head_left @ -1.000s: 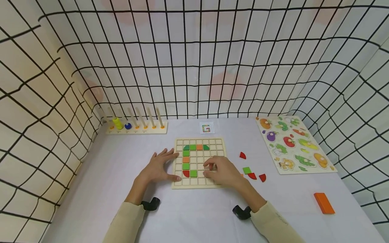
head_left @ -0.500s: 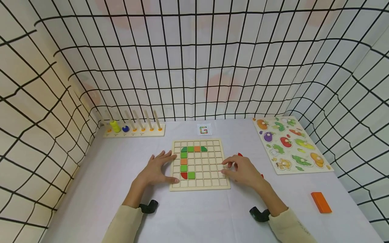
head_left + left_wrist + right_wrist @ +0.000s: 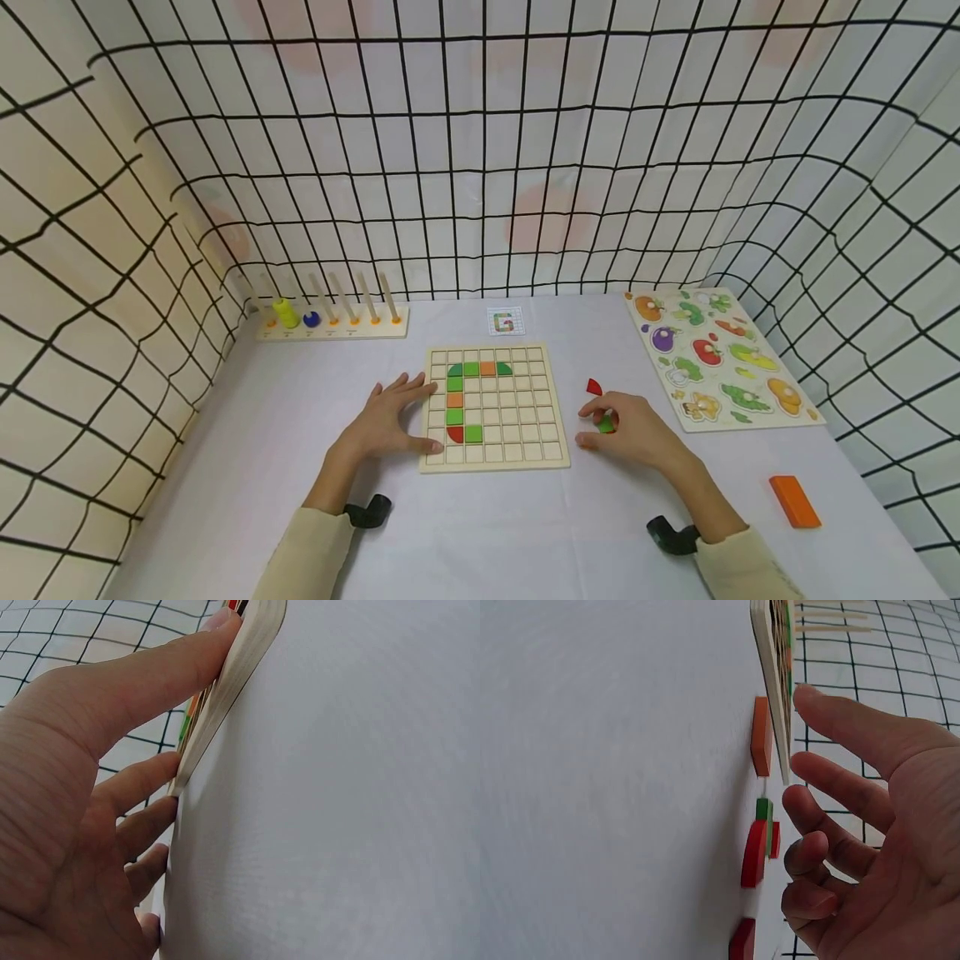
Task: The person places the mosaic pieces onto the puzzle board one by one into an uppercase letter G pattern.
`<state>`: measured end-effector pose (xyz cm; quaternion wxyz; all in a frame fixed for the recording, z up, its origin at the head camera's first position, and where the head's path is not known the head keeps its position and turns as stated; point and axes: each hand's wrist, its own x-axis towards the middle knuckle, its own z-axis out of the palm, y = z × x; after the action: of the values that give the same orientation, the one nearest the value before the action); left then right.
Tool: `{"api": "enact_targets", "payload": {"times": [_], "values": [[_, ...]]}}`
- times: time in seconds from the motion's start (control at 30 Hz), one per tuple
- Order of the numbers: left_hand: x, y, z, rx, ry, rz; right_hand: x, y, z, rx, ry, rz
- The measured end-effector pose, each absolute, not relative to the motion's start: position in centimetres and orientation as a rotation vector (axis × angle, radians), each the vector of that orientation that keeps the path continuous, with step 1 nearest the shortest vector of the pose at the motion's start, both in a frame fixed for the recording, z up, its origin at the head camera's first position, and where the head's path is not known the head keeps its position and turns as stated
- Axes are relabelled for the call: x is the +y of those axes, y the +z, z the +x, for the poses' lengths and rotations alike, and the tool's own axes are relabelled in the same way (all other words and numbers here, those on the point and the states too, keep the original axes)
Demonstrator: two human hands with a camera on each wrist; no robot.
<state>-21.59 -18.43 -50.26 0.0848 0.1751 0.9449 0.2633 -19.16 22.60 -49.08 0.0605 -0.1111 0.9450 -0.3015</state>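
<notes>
My left hand (image 3: 386,421) is spread at the left side of a wooden grid board (image 3: 517,408), thumb and fingertips touching its edge. Green, orange and red tiles on the board form a C-like line, with a light green square (image 3: 473,433) ending its lower row. Beyond the board's right edge, my right hand (image 3: 630,427) hovers over loose tiles, thumb and index finger apart, holding nothing. A green square tile (image 3: 606,423) shows between them. A red quarter-round tile (image 3: 594,387) lies just behind. The right wrist view also shows an orange tile (image 3: 761,739) and another red tile (image 3: 754,855).
A small pattern card (image 3: 506,322) lies behind the board. At the back left stands a peg stand (image 3: 333,327) with yellow and blue rings. A vegetable puzzle board (image 3: 720,358) and an orange block (image 3: 795,502) are on the right. Black netting surrounds the table.
My right hand has moved right, off the grid board to the loose tiles. My left hand stays at the board's left edge. The head view has shifted slightly.
</notes>
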Motion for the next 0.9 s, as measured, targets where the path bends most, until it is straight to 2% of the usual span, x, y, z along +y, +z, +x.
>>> {"api": "enact_targets", "payload": {"times": [0.33,0.9], "values": [[-18.42,-50.23,-21.52,2.826,0.793,0.513,23.64,-48.99,-18.49,2.831,-0.806,-0.456],[-18.36,-50.11,-21.46,2.822,0.800,0.529,23.13,-49.15,-18.43,2.842,-0.823,-0.471]]}}
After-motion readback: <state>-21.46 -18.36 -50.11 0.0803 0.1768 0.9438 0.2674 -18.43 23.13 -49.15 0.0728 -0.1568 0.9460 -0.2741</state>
